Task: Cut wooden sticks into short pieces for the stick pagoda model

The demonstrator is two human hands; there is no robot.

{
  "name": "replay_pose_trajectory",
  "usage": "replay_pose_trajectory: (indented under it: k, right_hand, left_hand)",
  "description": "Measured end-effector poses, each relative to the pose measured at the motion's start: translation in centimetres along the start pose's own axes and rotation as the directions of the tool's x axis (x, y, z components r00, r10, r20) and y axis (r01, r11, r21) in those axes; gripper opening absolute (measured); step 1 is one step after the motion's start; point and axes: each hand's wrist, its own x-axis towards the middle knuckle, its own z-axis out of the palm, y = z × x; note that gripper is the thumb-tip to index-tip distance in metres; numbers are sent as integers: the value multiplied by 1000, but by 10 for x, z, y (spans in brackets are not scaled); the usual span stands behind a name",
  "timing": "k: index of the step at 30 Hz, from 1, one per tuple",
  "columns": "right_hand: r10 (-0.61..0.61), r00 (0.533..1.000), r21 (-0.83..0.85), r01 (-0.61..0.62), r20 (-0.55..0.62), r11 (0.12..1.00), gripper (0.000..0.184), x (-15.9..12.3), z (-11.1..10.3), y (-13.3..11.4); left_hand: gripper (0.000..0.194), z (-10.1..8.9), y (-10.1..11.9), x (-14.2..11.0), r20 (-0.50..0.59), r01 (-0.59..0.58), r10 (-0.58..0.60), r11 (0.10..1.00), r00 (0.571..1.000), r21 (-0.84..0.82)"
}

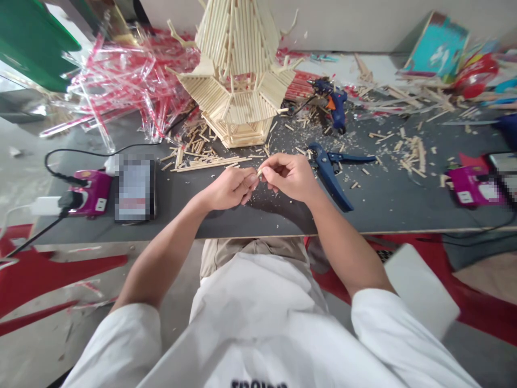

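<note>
My left hand (233, 187) and my right hand (290, 175) meet over the dark table (181, 218), fingertips pinched together. Between them is a short piece of wooden stick (259, 172), mostly covered by the fingers. Just beyond stands a tiered pagoda-like model (246, 108) built of pale round sticks. Long loose sticks (214, 163) and cut stubs lie at its foot, left of centre. To the right of my right hand rests a blue-handled cutter (332, 175). A blue glue gun (336, 105) lies behind it.
Crumpled clear and red plastic wrappers (133, 81) heap at the back left. A phone (134, 189) and a purple power adapter (91, 193) with cables sit on the left. Another purple adapter (468, 186) is at right. Stick offcuts (416, 153) scatter across the right side.
</note>
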Motion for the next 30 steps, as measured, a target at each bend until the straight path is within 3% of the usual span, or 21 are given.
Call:
replay_pose_trajectory:
  k: [9,18,24,30]
  right_hand:
    - [1,1000,-14,-2,-25,1000,12,0,2,4]
    - [5,1000,10,-5,4,1000,18,0,-1,4]
    - [41,996,-32,-38,75,999,14,0,-5,2]
    - [9,979,-8,-8,202,1000,19,-1,-12,4]
  left_hand:
    - [38,-1,1,1,22,39,-39,999,999,-10]
    - [37,-3,5,2,43,42,-44,998,998,35]
    - [37,-6,5,2,119,34,-37,999,992,21]
    - [41,-8,2,-1,180,135,-106,979,978,-155]
